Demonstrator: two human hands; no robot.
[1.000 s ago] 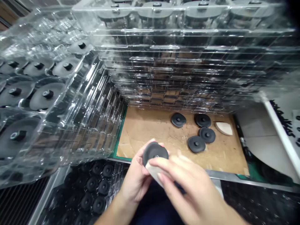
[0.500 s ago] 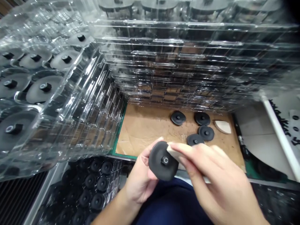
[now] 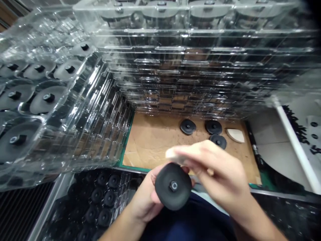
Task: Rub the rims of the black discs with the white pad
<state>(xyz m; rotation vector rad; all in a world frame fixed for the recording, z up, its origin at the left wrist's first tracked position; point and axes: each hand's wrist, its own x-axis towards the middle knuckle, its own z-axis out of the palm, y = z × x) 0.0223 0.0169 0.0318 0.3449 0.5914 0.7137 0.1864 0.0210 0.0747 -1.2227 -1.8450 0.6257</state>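
My left hand (image 3: 146, 197) grips a round black rubber disc (image 3: 173, 185) with a small metal hub in its middle, held low over my lap with the hub facing me. My right hand (image 3: 215, 170) is closed on a pale flat wedge-shaped piece (image 3: 173, 153) and holds it against the disc's upper edge; this hand is blurred by motion. Three more black discs (image 3: 188, 126) lie on the brown cardboard sheet (image 3: 150, 140) beyond my hands, next to a second pale wedge (image 3: 235, 135).
Tall stacks of clear plastic trays (image 3: 190, 67) holding grey discs rise behind the cardboard, and another tilted stack (image 3: 50, 110) stands at the left. A tray of small black discs (image 3: 100, 204) sits low on the left. A white bar (image 3: 293, 140) runs along the right.
The disc turned hub-side toward me and dropped lower and to the right. My right hand swept the pale wedge from under the disc up to its top edge.
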